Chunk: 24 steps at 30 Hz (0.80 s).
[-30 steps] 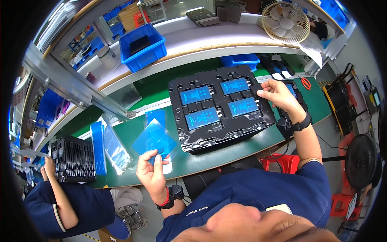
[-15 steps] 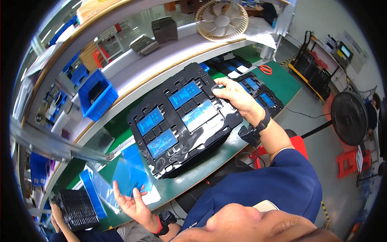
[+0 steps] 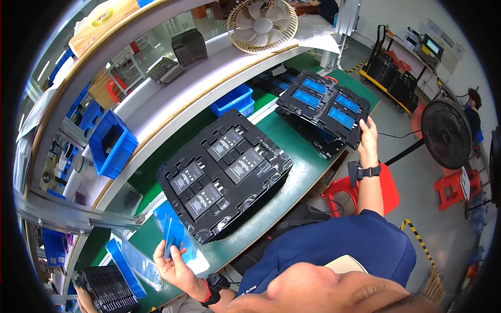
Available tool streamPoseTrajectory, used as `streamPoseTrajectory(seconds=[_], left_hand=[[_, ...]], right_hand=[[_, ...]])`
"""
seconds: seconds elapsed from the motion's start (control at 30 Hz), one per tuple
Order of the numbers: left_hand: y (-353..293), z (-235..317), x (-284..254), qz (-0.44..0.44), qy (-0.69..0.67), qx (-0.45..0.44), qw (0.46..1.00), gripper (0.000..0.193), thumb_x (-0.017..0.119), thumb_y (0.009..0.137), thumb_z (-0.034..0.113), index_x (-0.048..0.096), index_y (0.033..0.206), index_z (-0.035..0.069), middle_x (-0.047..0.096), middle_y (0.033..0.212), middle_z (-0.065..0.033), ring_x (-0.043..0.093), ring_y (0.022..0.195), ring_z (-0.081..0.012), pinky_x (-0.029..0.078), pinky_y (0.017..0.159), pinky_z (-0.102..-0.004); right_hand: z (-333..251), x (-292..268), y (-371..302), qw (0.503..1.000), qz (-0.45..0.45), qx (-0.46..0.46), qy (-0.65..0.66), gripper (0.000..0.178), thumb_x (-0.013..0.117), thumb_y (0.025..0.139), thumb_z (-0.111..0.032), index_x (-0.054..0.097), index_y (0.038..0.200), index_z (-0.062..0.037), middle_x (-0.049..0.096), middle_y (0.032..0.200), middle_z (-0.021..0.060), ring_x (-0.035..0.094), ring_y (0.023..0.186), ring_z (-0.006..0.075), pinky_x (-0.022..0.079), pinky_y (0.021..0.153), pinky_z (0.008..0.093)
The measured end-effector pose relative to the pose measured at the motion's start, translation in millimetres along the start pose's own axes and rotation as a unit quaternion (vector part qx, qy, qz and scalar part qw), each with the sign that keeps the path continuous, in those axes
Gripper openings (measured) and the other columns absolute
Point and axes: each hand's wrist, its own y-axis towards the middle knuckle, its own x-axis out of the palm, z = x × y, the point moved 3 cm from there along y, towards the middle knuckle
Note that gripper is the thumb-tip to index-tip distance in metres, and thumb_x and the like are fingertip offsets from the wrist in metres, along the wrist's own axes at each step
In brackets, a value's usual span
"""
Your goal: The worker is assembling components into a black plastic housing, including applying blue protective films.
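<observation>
My right hand grips the near right edge of a black plastic tray with blue-faced flat battery packs. That tray lies tilted over other black trays on the right of the bench. Between my hands stands a stack of black trays; its top one carries dark grey battery packs with white print. Down at the left, my left hand pinches thin translucent blue film between thumb and fingers. More blue film lies on the bench beside it.
Blue bins stand on the shelf and behind the stack. A white fan sits on the shelf edge. Another person's hand is beside slotted black racks at lower left. A red stool stands near my right arm.
My right hand has carried the tray with blue-faced packs from the middle stack rightward, uncovering grey packs beneath. My left hand's fingers have closed in on the blue film.
</observation>
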Motion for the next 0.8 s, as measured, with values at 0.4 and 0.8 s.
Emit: streamPoseTrajectory(seconds=[0.4,0.8], left_hand=[[-4.8,5.9,2.0,0.006,-0.01,-0.003,1.0,0.026,0.053,0.087,-0.004,0.05,0.112,-0.003,0.06,0.1,-0.0165,0.064,0.079,-0.0188,0.053,0.06,-0.0225],[-0.5,2.7,8.1,0.009,-0.012,-0.004,1.0,0.027,0.053,0.086,-0.005,0.05,0.113,-0.003,0.06,0.098,-0.0156,0.064,0.079,-0.019,0.053,0.06,-0.0235]], right_hand=[[53.9,-23.5,-0.8,0.81,0.155,-0.034,-0.564,0.06,0.071,0.075,-0.023,0.043,0.119,0.0057,0.06,0.1,0.0236,0.059,0.098,0.0333,0.045,0.087,0.0381],[59.8,-24.6,-35.7,0.783,0.095,0.014,-0.614,0.064,0.064,0.081,-0.03,0.035,0.132,-0.0041,0.043,0.122,0.0252,0.048,0.111,0.0382,0.04,0.094,0.0424]])
